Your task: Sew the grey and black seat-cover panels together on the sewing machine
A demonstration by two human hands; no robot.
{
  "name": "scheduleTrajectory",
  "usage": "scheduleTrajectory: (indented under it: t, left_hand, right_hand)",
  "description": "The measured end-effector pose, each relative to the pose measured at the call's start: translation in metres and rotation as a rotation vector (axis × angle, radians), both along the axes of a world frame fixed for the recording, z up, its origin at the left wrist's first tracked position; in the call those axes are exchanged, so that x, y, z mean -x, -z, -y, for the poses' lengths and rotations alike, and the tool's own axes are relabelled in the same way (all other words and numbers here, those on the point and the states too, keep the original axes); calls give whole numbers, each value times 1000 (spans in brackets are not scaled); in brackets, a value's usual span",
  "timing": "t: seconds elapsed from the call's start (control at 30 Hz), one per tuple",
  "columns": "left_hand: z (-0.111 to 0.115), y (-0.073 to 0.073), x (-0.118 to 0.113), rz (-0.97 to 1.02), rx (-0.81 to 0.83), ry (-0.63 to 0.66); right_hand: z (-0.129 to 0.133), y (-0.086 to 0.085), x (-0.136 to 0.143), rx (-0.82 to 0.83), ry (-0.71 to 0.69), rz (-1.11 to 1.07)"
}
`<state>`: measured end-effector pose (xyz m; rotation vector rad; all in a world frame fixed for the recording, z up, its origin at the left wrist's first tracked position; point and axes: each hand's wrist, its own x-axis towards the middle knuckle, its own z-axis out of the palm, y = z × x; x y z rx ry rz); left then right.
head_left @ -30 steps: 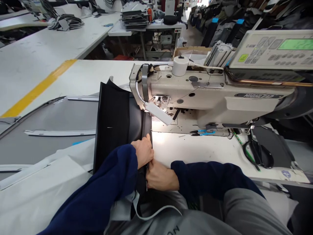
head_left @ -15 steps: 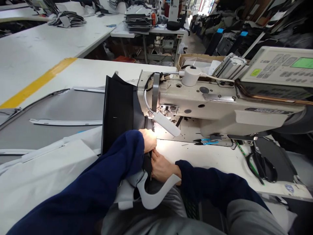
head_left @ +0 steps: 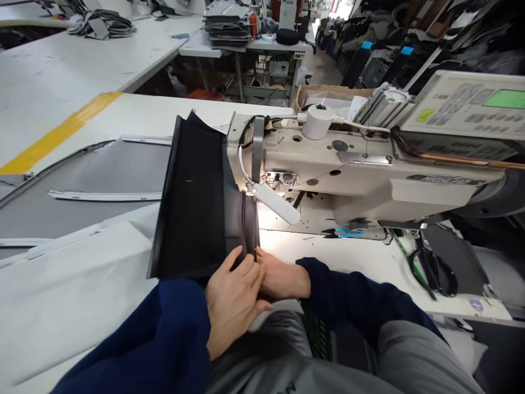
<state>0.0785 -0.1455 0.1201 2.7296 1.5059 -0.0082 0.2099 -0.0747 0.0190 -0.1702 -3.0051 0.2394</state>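
Note:
A black fabric panel (head_left: 197, 202) with a zipper (head_left: 243, 216) along its right side runs under the needle end of the sewing machine (head_left: 311, 158). My left hand (head_left: 235, 293) lies over the panel's near right corner, its fingers bent onto the edge. Close against it, partly covered by the left fingers, my right hand (head_left: 279, 273) pinches the same edge. Its fingertips are mostly hidden. A white lamp (head_left: 276, 203) lights the stitching area.
Grey panels with white strips (head_left: 106, 196) and white material (head_left: 82, 273) spread on the left. Blue thread snips (head_left: 348, 233) lie by the machine bed; large black scissors (head_left: 432, 271) lie farther right. A control box (head_left: 467, 104) overhangs the machine.
My left hand has moved down toward me and flattened out over the edge, uncovering more zipper. The panel's near part now lies spread out. The loose grey strip has mostly gone from sight.

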Motion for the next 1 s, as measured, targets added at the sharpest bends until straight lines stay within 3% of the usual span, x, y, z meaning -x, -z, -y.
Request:
scheduleTrajectory:
  t: [0.07, 0.13, 0.27, 0.37, 0.5, 0.63, 0.8, 0.9, 1.0]
  left_hand:
    - [21, 10, 8, -74, -65, -24]
    - [33, 16, 18, -177, -71, -93]
    - [42, 15, 27, -301, 9, -272]
    - [37, 17, 19, -323, 71, -327]
    - [21, 33, 3, -328, 118, -323]
    - [9, 39, -3, -300, 216, -327]
    - [-1, 22, 3, -358, 346, -316]
    - [-5, 17, 5, -388, 350, -276]
    - [-6, 23, 3, -418, 305, -186]
  right_hand:
    - [16, -3, 1, -14, -18, 21]
    - [32, -7, 2, -33, 81, 72]
    - [54, -19, 1, -66, 215, 151]
    - [60, -23, -5, -79, 214, 137]
    - [64, -18, -9, -132, 221, 86]
    - [67, -15, -2, -198, 355, 99]
    - [64, -12, 10, -259, 126, 54]
    - [62, -4, 16, -324, 135, 22]
    - [64, 1, 15, -276, 119, -7]
